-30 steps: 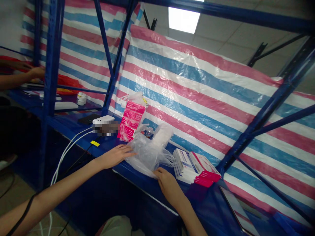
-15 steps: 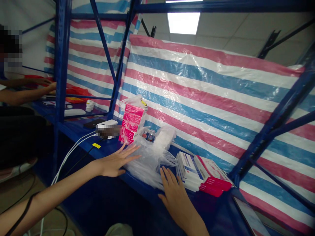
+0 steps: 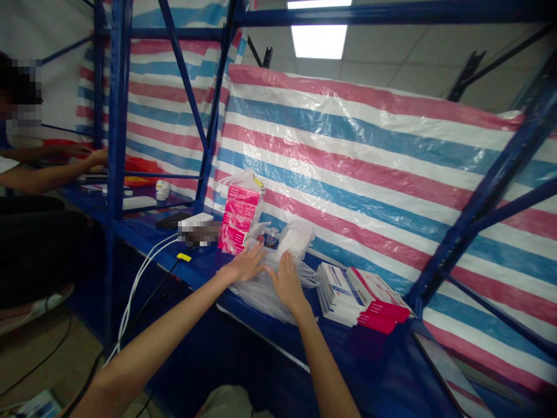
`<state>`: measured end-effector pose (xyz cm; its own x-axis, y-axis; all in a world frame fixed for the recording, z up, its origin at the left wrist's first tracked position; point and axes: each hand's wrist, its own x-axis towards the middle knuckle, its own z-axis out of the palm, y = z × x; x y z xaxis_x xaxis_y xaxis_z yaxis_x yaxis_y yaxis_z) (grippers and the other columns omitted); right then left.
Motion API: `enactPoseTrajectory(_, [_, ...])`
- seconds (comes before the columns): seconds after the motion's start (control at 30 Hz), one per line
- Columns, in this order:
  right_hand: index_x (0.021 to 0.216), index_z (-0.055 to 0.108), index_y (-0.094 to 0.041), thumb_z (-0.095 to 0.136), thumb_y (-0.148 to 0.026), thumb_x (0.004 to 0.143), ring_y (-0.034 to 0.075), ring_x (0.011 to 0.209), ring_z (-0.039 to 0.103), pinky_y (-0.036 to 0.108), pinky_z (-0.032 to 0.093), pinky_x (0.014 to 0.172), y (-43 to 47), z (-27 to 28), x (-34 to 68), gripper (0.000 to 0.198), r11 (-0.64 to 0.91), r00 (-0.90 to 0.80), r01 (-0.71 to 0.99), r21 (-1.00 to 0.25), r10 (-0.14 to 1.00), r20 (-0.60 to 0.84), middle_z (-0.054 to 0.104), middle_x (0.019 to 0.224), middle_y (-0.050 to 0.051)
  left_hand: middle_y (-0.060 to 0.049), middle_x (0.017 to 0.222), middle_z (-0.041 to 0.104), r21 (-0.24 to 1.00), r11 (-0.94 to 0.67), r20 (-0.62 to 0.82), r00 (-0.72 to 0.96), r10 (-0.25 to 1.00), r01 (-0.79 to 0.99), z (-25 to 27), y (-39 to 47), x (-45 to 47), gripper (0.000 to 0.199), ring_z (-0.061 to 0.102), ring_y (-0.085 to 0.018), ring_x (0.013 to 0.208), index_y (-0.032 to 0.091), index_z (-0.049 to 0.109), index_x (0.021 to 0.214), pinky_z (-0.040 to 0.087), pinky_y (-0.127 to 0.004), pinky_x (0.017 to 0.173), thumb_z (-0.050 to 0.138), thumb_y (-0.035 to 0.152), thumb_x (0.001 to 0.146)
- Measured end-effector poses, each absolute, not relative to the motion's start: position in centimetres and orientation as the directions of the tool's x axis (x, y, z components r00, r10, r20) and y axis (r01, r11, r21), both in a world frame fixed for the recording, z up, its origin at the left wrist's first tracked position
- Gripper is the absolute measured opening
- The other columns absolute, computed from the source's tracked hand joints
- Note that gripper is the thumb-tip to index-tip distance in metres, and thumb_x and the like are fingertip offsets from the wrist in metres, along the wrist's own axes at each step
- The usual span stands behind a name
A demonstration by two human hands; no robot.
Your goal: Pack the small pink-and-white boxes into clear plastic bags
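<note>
The left hand (image 3: 246, 265) and right hand (image 3: 288, 283), wider apart half a second ago, nearly meet, fingers outstretched, gripping nothing visible, over the crumpled translucent plastic bag (image 3: 263, 299) on the flat blue shelf (image 3: 337, 351); handling seems shifted inward from its edges.

Hands (image 3: 287, 285) and forearms (image 3: 174, 331) are bare; pale greyish cloth (image 3: 228, 402) covers one knee.
</note>
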<state>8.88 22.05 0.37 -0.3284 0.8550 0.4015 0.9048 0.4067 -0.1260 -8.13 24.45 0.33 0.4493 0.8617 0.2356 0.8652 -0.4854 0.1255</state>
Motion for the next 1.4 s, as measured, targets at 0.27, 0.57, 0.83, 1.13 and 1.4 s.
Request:
enactPoseTrajectory(0.27, [0.134,0.035,-0.005,0.029,-0.045,0.09,0.028,0.127,0.034,0.045,0.027,0.102,22.4,-3.5,9.2,0.06,0.26,-0.218,0.958,-0.121,0.934,0.284,0.037,0.137,0.018,-0.011,0.148,0.012,0.332,-0.483,0.144,0.462,0.875,0.81,-3.2,25.8,-8.9,0.07,0.008,-0.023,0.137,0.016,0.019,0.141,0.003,-0.044,0.109,0.023,0.059,0.087])
enactPoseTrajectory(0.57, [0.132,0.038,-0.005,0.033,-0.044,0.089,0.025,0.124,0.038,0.04,0.027,0.101,22.1,-3.1,9.8,0.058,0.186,-0.128,0.968,-0.171,0.944,0.304,0.043,0.134,0.016,-0.013,0.145,0.024,0.342,-0.448,0.219,0.393,0.893,0.826,-3.2,25.4,-8.7,0.065,0.019,-0.023,0.135,0.011,0.027,0.138,0.011,-0.039,0.109,0.03,0.052,0.088])
enactPoseTrajectory(0.83, [0.113,0.055,-0.02,0.032,-0.031,0.09,0.021,0.098,0.055,0.032,0.038,0.083,21.2,0.0,9.5,0.034,0.252,-0.064,0.95,-0.185,0.736,0.674,0.062,0.105,0.006,-0.013,0.116,0.055,0.182,-0.452,0.535,0.297,0.791,0.873,-2.6,24.4,-8.2,0.034,0.049,-0.025,0.108,0.013,0.052,0.115,0.034,-0.038,0.094,0.035,0.029,0.089])
enactPoseTrajectory(1.13, [0.118,0.05,-0.014,0.045,-0.036,0.083,0.027,0.107,0.049,0.038,0.035,0.084,28.8,10.7,10.2,0.042,-0.011,0.177,0.971,-0.239,0.702,0.69,0.057,0.112,0.013,-0.009,0.092,0.057,0.076,-0.457,0.618,0.318,0.719,0.886,-1.7,24.2,-8.1,0.024,0.051,-0.023,0.091,0.015,0.057,0.09,0.038,-0.036,0.082,0.033,0.02,0.089])
enactPoseTrajectory(1.4, [0.094,0.063,-0.005,0.051,-0.016,0.077,0.034,0.106,0.05,0.048,0.029,0.09,33.1,10.6,9.5,0.024,-0.067,0.183,0.975,-0.211,0.777,0.603,0.06,0.104,0.022,-0.007,0.093,0.057,0.116,-0.473,0.625,0.306,0.718,0.873,-2.5,24.8,-8.0,0.023,0.05,-0.022,0.091,0.016,0.057,0.089,0.038,-0.035,0.083,0.034,0.019,0.088])
